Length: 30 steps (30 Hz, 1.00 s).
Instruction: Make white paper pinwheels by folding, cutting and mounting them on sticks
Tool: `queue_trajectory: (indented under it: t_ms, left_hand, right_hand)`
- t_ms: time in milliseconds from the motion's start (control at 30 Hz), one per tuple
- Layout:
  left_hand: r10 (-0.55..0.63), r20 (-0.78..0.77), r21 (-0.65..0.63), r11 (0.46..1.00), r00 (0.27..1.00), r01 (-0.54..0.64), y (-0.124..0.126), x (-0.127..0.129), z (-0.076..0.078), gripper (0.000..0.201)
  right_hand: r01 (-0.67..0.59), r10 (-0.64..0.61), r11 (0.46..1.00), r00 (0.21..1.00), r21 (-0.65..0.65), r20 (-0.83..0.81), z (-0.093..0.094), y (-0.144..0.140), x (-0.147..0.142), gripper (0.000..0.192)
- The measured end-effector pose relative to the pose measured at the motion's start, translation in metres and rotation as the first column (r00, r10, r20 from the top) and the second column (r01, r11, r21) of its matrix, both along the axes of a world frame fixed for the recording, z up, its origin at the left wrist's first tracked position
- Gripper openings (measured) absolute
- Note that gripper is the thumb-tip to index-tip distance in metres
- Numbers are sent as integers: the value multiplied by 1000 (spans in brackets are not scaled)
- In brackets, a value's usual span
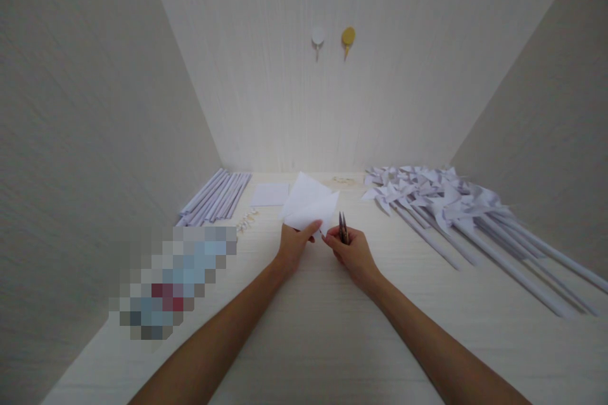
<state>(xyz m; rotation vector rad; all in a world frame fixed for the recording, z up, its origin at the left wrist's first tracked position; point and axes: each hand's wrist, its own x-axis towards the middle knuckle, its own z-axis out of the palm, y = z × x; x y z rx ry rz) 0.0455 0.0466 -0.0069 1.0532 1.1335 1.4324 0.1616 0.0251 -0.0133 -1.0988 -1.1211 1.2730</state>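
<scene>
A white paper sheet is pinched in my left hand, thumb on top and fingers underneath. Its surface shows overlapping flaps, though I cannot tell whether they are cut or folded. Small scissors sit in the grip of my right hand, blades pointing up and away from me. The thumb and index fingertips of that hand come close to the paper's lower right corner, by a small dark spot; whether they touch it is unclear.
Rolled white paper sticks lie at the left, beside a flat stack of paper and small pale pieces. Paper pinwheels on sticks are heaped at the right. A blurred-out object lies front left. Two hooks are on the back wall.
</scene>
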Motion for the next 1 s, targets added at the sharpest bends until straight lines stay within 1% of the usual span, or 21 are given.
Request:
queue_trajectory:
  t_ms: [200,567,867,1000]
  left_hand:
    - [-12,19,7,1000,1000,12,-1,1,2,22]
    - [-24,-10,9,1000,1000,24,-1,0,1,24]
    - [-9,14,-6,1000,1000,9,-1,2,-1,25]
    - [-33,5,0,999,999,33,0,2,-1,24]
  right_hand:
    - [16,-16,1000,1000,-16,-26,1,1,0,23]
    - [7,-7,1000,1000,-7,-21,2,1,-1,26]
    - [-4,3,1000,999,-26,-35,2,2,-1,27]
    - [-7,6,1000,999,-23,-44,1,2,-1,27]
